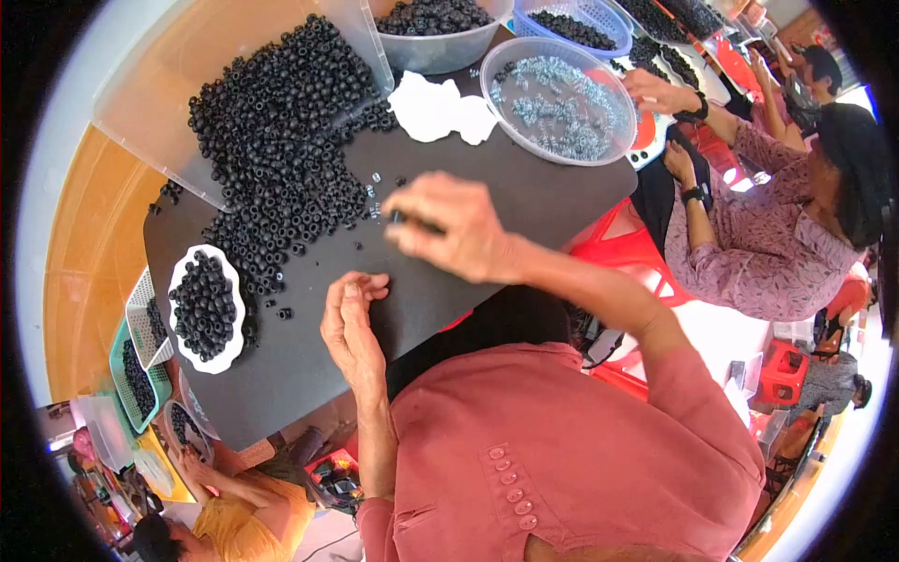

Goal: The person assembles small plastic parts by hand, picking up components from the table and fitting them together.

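Now, landmark: I'm taking the heap of black rings (281, 140) on the black board (524, 187) as my reference for everything.
Right hand (449, 225): reaching out over the board, just beside the heap's near-right edge; fingers pinched together on a thin dark rod (417, 221).
Rod axis: lies roughly across the board, its tip pointing back toward the heap.
Left hand (351, 323): resting on the board, on my side of the heap and well apart from it; fingers curled in, and I cannot tell whether anything is between them.
Nearer hand: the right, clearly.
Small silvery bits (376, 178): scattered between the heap and the right fingertips.
White dish of rings (206, 307): left of the heap's lower end.
Clear bowl of springs (560, 101): far right of the heap, beside a co-worker's hand (660, 92).
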`<state>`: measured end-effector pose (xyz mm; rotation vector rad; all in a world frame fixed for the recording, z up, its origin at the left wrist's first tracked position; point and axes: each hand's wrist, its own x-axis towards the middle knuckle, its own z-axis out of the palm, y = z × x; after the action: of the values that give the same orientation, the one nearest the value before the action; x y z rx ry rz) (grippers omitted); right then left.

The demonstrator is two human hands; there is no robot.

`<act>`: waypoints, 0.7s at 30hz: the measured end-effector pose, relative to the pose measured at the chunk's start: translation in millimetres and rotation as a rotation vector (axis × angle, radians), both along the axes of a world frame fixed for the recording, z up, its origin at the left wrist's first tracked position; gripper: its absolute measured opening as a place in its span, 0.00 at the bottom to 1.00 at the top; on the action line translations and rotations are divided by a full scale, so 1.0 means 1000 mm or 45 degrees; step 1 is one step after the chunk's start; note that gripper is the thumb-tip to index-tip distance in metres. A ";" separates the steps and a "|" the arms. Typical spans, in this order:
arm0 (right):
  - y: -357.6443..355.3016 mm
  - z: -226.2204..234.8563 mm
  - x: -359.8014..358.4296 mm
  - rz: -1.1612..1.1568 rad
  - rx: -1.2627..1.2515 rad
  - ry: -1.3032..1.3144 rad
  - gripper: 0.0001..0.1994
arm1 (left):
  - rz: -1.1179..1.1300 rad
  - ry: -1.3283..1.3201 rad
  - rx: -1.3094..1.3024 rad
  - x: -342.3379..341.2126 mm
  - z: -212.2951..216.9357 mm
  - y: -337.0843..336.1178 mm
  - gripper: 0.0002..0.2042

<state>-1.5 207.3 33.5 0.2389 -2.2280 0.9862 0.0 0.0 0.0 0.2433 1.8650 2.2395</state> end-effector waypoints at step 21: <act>0.002 -0.021 -0.117 0.296 0.362 -0.196 0.09 | -0.020 0.040 -0.164 0.001 0.009 0.002 0.10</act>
<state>-118.1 209.2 12.0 0.5774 -2.5232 0.8253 0.5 1.6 8.5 0.2721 2.0066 2.1068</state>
